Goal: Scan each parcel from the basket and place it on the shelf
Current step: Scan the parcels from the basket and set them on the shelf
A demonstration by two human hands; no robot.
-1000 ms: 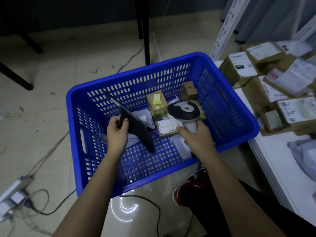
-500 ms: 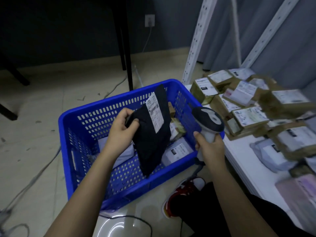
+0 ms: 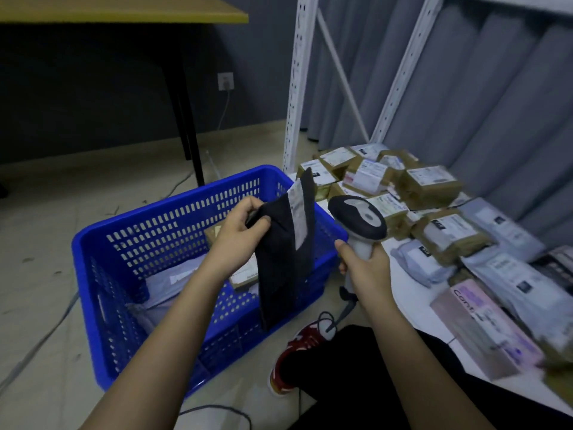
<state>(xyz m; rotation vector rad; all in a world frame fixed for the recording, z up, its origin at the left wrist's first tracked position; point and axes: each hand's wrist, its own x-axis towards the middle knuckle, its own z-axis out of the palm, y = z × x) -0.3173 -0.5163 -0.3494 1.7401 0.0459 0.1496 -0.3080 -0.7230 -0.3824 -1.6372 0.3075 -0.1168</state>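
Note:
My left hand (image 3: pixel 240 232) grips the upper edge of a flat black parcel (image 3: pixel 280 262) and holds it upright above the blue basket (image 3: pixel 124 231). The parcel's white label (image 3: pixel 297 214) faces right. My right hand (image 3: pixel 366 268) holds the handle of a grey and white barcode scanner (image 3: pixel 359 220), just right of the parcel, its head level with the label. Inside the basket lie a brown box (image 3: pixel 245 276) and white bags (image 3: pixel 173 279), partly hidden by my left arm. The low white shelf (image 3: pixel 406 293) on the right carries many brown boxes (image 3: pixel 431 186) and grey bags (image 3: pixel 511 277).
White perforated shelf posts (image 3: pixel 294 88) rise behind the basket. A table with black legs (image 3: pixel 186 119) stands at the back left. Cables (image 3: pixel 217 411) run over the tiled floor. A red shoe (image 3: pixel 294 358) and a dark trouser leg sit between basket and shelf.
My left hand has lifted the black parcel out of the basket and turned it upright. My right hand has raised the scanner beside its label. My view has tilted up toward the shelf.

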